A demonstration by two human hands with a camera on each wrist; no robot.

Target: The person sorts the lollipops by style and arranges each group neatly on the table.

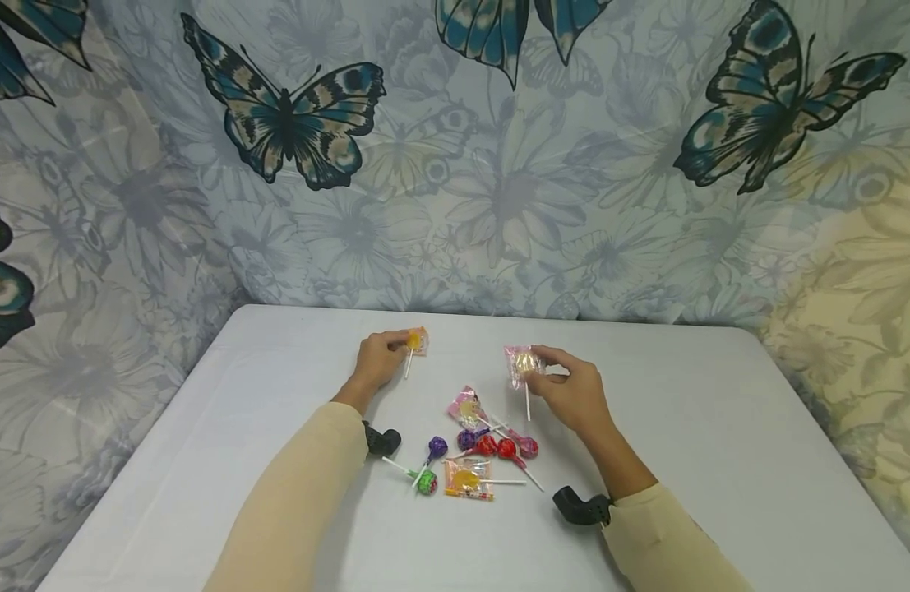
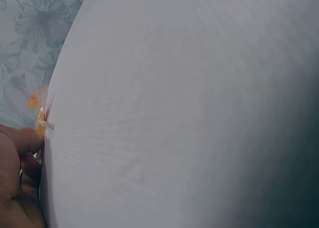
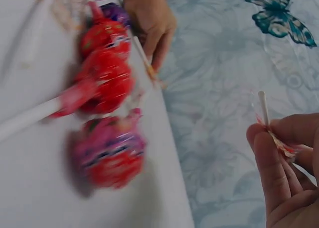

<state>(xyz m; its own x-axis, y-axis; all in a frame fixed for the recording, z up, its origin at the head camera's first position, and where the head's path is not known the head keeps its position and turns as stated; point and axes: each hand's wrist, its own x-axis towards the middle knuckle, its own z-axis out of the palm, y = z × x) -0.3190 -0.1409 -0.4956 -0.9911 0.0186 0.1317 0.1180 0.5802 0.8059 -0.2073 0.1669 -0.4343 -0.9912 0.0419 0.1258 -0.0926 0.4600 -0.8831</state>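
Observation:
Near the far edge of the table, my left hand (image 1: 379, 358) pinches an orange-wrapped lollipop (image 1: 418, 340) whose white stick points down. My right hand (image 1: 573, 390) holds a lollipop in a clear pink wrapper (image 1: 523, 362) between thumb and fingers, above the table. In the right wrist view its stick (image 3: 264, 108) stands up beyond the fingertips. Between the arms lies a loose group: a pink-wrapped lollipop (image 1: 465, 408), red lollipops (image 1: 507, 448), a pink one (image 1: 528, 447), purple ones (image 1: 437, 447), a green one (image 1: 427, 483) and an orange-wrapped one (image 1: 468, 478).
A white table (image 1: 203, 460) carries everything. Behind it hangs a cloth with flowers and blue butterflies (image 1: 286, 123). Black wrist cameras (image 1: 582, 506) sit on both forearms, close above the table.

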